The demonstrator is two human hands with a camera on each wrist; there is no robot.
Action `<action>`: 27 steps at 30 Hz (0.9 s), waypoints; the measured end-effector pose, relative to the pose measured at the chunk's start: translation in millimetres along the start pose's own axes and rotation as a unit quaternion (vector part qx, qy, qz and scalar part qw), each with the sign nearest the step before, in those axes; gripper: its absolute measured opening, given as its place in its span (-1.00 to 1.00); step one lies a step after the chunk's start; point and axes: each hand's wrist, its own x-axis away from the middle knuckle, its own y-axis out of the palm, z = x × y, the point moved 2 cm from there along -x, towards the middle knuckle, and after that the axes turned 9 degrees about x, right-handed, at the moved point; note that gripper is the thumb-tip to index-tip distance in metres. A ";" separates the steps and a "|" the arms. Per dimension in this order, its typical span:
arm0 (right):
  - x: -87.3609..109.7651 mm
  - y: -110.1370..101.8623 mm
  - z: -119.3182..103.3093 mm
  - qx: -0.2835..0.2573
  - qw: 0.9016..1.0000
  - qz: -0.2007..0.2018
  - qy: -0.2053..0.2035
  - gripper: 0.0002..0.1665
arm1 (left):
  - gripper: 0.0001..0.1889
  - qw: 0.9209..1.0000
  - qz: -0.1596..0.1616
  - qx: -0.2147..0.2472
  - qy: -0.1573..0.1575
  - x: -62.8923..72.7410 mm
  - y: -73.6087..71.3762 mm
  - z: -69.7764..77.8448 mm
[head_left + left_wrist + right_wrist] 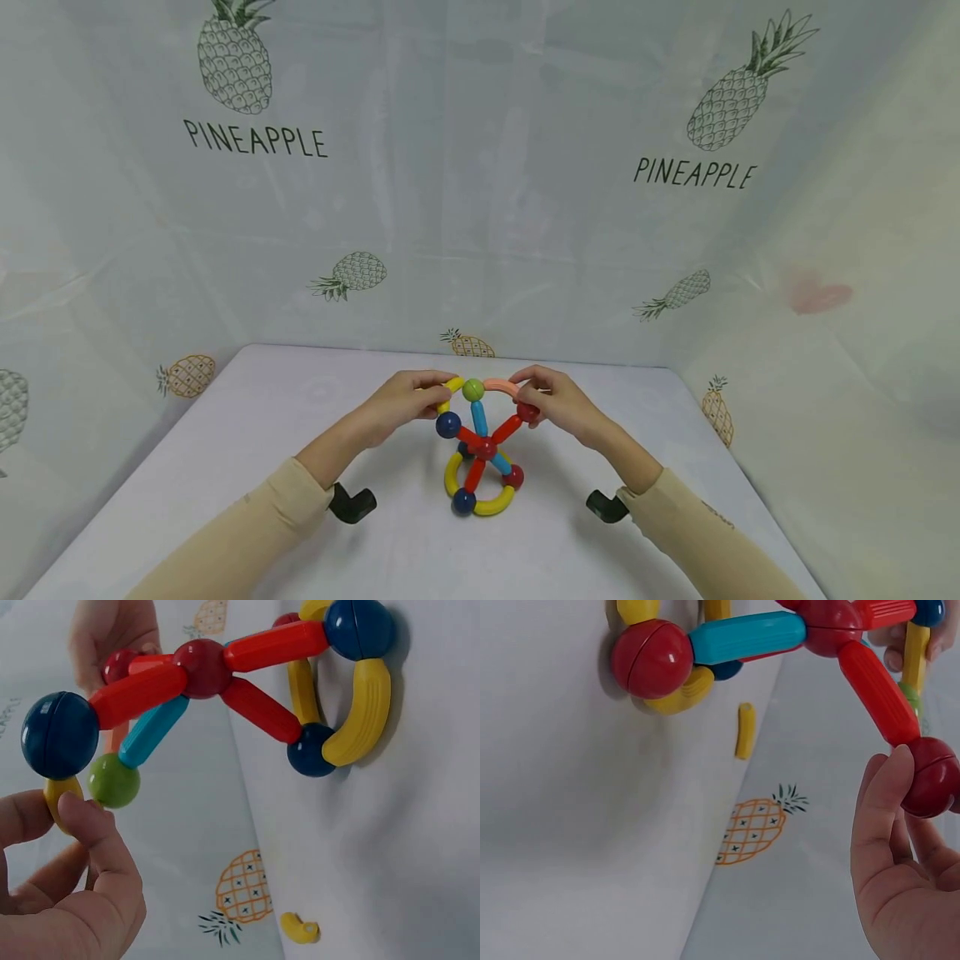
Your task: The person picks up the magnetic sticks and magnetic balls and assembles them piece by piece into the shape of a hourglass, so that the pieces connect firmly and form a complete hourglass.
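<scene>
A magnetic ball-and-rod structure stands on the table, with a red ball [487, 448] at its centre and straight red and light blue rods branching from it. My left hand [402, 404] pinches a yellow curved rod [60, 801] between the upper navy ball [60, 735] and the green ball [473, 390]. On the other side, my right hand [558, 404] grips the upper red ball [932, 777], where a salmon curved rod [501, 386] comes in; its fingers partly hide that joint. Yellow curved rods [493, 505] link navy and red balls in a ring at the base.
A loose yellow rod [745, 731] lies on the white table [300, 392] near its far edge. Pineapple-printed cloth [480, 208] hangs behind and along both sides. Black wrist mounts [352, 504] stick out from both sleeves.
</scene>
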 end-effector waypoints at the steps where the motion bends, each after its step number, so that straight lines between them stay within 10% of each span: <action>1: 0.1 0.1 0.3 0.000 1.000 0.001 0.003 -0.58 | -0.57 1.000 -0.005 0.000 -0.001 -0.4 -0.7 0.1; 14: 1.1 0.8 5.6 -0.020 1.000 0.004 0.012 -0.58 | -0.58 0.998 -0.066 -0.011 -0.004 -6.0 -2.8 0.4; 27: -10.2 3.2 -8.1 0.040 0.996 -0.076 -0.031 -0.46 | -0.56 0.994 -0.108 -0.032 0.012 -11.9 3.8 2.4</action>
